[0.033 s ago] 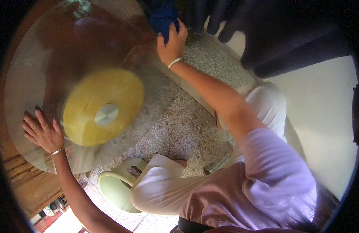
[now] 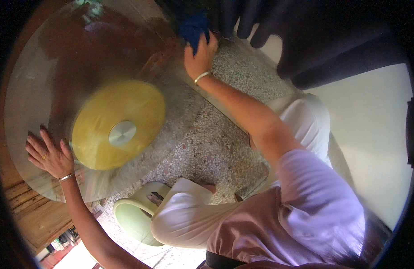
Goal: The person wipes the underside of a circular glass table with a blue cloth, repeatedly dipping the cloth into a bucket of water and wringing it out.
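- The right hand (image 2: 200, 59) grips a blue cloth (image 2: 194, 30) — far right, by the edge of the round glass counter (image 2: 30, 98).
- The left hand (image 2: 53, 156) lies open, fingers spread, on its near left side.

Dim up top with the curtain (image 2: 323, 49) near black, lower-left floor (image 2: 180, 257) blown out, hazy reflections on the round glass (image 2: 27, 89), right hand (image 2: 200, 60) slightly blurred, fisheye bending edges toward a black rim.

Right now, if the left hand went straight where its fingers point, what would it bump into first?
Nothing seems to block the left hand: probably just bare round glass tabletop, up to its edge. Depth beyond is unclear.
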A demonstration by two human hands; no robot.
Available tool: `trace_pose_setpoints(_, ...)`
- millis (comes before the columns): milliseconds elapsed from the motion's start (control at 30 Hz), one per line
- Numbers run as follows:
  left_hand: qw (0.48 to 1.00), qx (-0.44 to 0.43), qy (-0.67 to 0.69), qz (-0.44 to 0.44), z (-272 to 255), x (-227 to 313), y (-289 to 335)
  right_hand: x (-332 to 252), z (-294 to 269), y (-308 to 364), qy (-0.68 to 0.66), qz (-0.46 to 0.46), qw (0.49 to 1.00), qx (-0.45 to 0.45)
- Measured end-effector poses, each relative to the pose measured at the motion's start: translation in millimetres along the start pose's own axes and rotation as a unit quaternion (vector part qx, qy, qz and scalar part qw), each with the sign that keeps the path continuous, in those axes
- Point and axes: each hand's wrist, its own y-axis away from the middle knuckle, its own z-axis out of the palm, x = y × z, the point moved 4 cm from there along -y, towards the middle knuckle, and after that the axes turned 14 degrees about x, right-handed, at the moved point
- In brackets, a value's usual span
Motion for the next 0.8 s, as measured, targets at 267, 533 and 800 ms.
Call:
trace_pose_setpoints(267, 1.000, -0.006, -0.007, 0.016, -6, -4, -3, 101, -42, 156, 0.035, 0.649, 0.754, -0.096)
trace_pose_setpoints(533, 1.000, -0.002, -0.005, 0.018, -4, -1, -4, 116, -48, 194, 0.010, 0.853, 0.521, -0.016)
trace_pose_setpoints(800, 1.000, 0.010, 0.002, 0.023, 4, 7, -6, 64, 3, 117, 0.029, 0.644, 0.736, -0.206)
